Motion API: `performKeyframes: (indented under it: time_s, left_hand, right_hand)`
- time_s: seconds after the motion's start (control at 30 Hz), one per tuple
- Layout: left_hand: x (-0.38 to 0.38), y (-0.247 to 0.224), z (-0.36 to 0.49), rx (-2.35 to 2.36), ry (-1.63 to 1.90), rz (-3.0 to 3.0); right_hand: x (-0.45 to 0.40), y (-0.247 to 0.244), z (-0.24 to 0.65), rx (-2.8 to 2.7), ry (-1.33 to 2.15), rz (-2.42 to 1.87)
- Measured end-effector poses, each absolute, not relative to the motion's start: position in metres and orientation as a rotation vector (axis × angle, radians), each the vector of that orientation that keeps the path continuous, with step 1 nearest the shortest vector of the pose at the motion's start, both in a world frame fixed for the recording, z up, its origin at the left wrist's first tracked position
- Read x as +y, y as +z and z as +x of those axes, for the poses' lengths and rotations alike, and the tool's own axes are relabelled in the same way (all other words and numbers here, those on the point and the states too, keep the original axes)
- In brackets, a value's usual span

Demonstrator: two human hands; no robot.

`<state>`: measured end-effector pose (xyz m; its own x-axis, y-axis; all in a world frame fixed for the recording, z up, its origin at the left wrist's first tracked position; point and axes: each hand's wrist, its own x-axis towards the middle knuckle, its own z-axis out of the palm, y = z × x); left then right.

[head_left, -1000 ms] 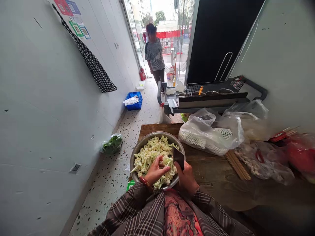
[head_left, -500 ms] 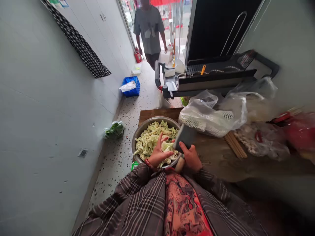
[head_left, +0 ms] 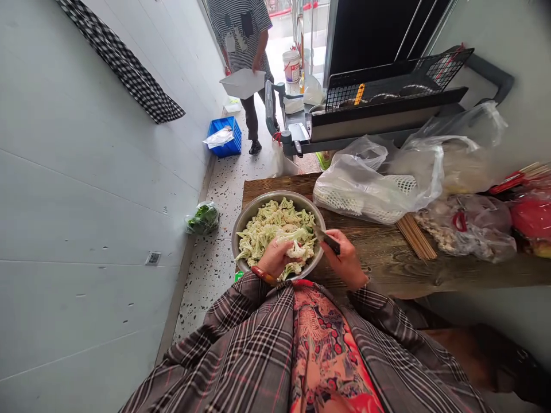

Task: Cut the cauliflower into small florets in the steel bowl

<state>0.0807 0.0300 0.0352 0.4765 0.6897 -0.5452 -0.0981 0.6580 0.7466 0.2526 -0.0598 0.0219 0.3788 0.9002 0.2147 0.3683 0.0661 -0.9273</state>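
Observation:
A steel bowl full of cut cauliflower sits at the left end of the wooden table. Over its near side, my left hand is closed around a pale cauliflower piece. My right hand, at the bowl's right rim, grips a knife. The blade points up and left toward the cauliflower, close to the piece in my left hand. Part of the knife is hidden by my fingers.
Right of the bowl, plastic bags and wooden sticks lie on the table. A grill-like cart stands behind. Bagged greens and a blue crate rest on the floor. A person holds a white tray.
My left hand, open over the bowl before, has closed on a cauliflower piece. The knife, earlier showing its broad side, has turned. The person in the doorway has come nearer.

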Motion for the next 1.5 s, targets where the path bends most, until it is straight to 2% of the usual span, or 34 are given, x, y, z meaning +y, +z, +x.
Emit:
performKeyframes:
  time_s: [0.13, 0.5, 0.87, 1.07, 1.23, 1.5]
  left_hand:
    - [0.03, 0.035, 0.084, 0.92, 0.501, 0.681]
    - [0.024, 0.029, 0.089, 0.827, 0.474, 0.661]
    - [0.022, 0.033, 0.09, 0.938, 0.488, 0.78]
    - [0.02, 0.036, 0.096, 0.927, 0.465, 0.818]
    - [0.014, 0.036, 0.096, 0.941, 0.426, 0.877]
    - [0.014, 0.028, 0.089, 1.023, 0.488, 1.311]
  right_hand:
    - [-0.062, 0.008, 0.245, -1.534, 0.413, -1.507]
    - [-0.059, 0.016, 0.23, -1.716, 0.222, -1.531]
    - [-0.057, -0.012, 0.236, -1.708, 0.249, -1.658]
    - [-0.059, 0.005, 0.236, -1.613, 0.392, -1.662]
    - [-0.058, 0.011, 0.236, -1.79, 0.432, -1.424]
    - [-0.055, 0.008, 0.227, -1.557, 0.465, -1.427]
